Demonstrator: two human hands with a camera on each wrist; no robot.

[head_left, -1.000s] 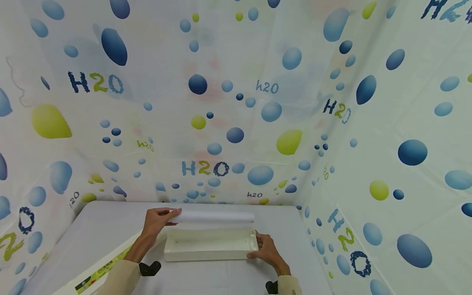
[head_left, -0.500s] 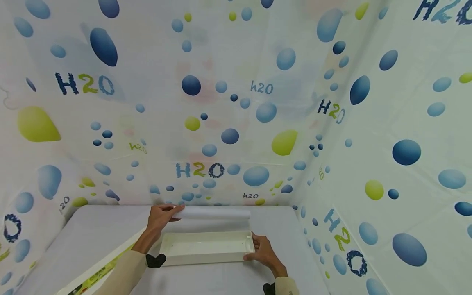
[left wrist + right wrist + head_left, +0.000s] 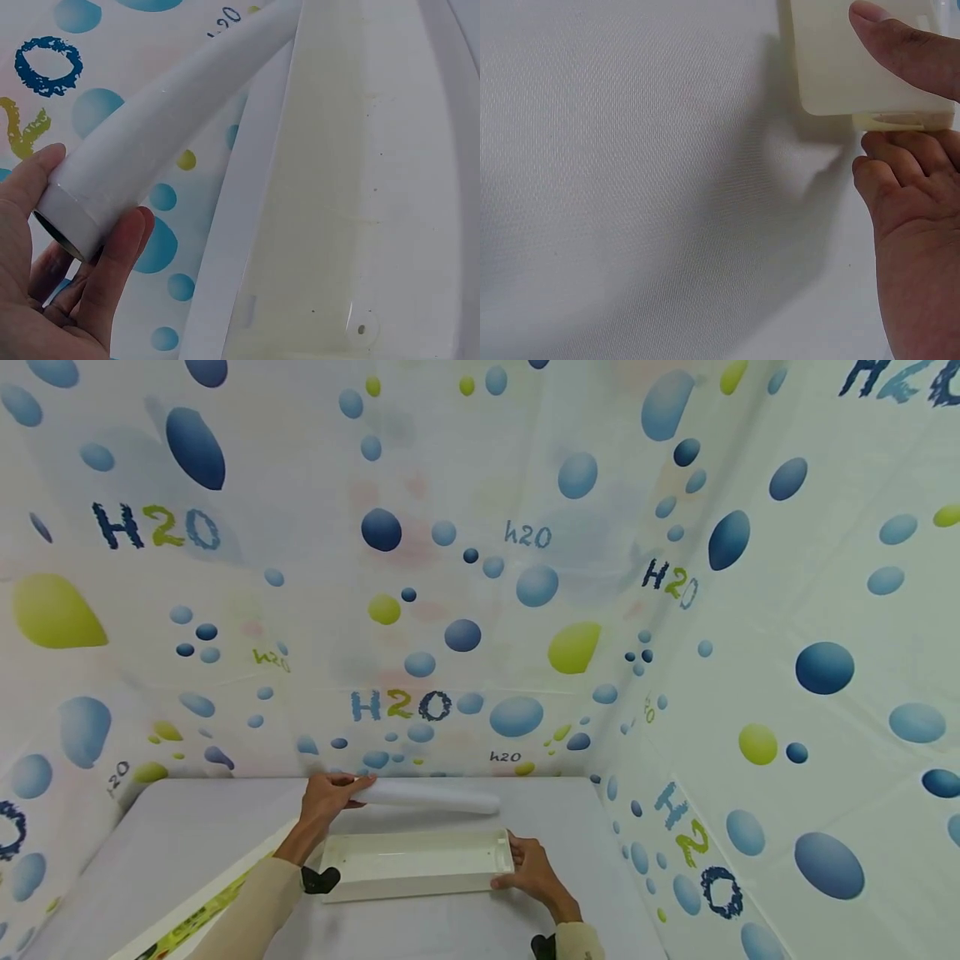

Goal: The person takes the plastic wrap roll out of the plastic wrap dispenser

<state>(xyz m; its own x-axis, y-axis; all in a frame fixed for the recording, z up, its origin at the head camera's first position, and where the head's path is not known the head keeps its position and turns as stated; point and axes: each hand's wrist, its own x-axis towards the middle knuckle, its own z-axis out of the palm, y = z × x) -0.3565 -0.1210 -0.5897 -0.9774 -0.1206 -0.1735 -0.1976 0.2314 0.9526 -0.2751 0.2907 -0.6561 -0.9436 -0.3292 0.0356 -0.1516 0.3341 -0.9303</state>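
Observation:
My left hand (image 3: 332,797) holds the near end of a smooth white roll (image 3: 435,797) with a hollow core, thumb on one side and fingers on the other. In the left wrist view the roll (image 3: 161,112) slants up and away beside a long, shallow off-white plastic tray (image 3: 315,187). The tray (image 3: 408,893) lies on the table in the head view, nearer me than the roll. My right hand (image 3: 534,872) grips its right end; in the right wrist view the thumb lies on the tray's side (image 3: 855,67) and the fingers curl at its end.
A long white box (image 3: 202,910) with a yellow-green printed strip lies slanted at the left, partly behind my left sleeve (image 3: 255,906). The white-covered table (image 3: 562,827) meets a patterned curtain (image 3: 480,610) at the back and sides.
The roll first rises away from the tray, then its right end dips, so it now slants down to the right. My right hand keeps its grip on the tray. The head view shifts slightly.

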